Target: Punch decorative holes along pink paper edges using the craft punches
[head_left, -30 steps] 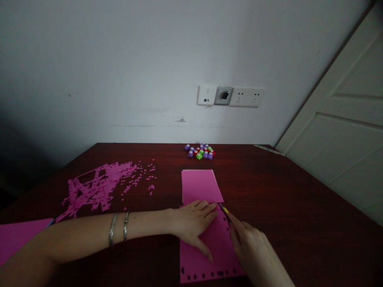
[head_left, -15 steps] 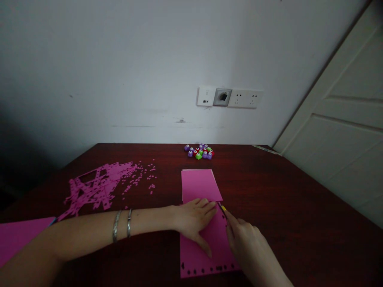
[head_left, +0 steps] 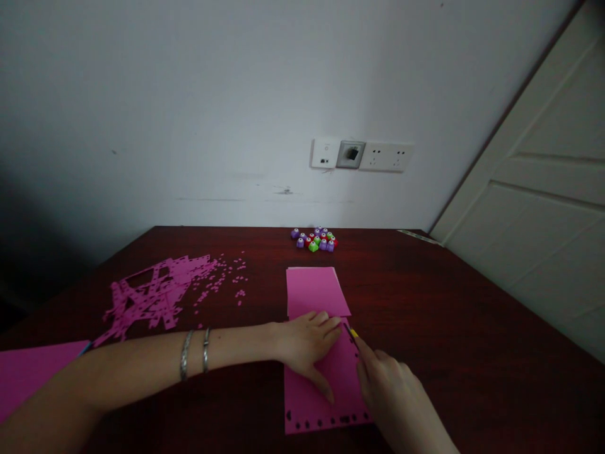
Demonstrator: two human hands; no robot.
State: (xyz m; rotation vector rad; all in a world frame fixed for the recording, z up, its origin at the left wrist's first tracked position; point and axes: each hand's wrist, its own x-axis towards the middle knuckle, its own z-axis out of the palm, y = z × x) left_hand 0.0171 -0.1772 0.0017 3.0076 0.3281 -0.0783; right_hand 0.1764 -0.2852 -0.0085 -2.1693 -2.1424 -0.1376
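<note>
My left hand lies flat with spread fingers on a pink sheet that has a row of dark holes or marks along its near edge and more at its right edge. My right hand is closed round a thin dark and yellow tool, whose tip is at the sheet's upper right edge; most of the tool is hidden by the fingers. Just beyond my left hand lies a small stack of pink paper, with a pale layer at its border.
Pink cut strips and tiny pink bits lie at the left of the dark table. Another pink sheet is under my left forearm. Small purple, red and green pieces sit by the wall.
My right hand and the tool have shifted very slightly. My left hand remains pressed on the sheet in nearly the same place.
</note>
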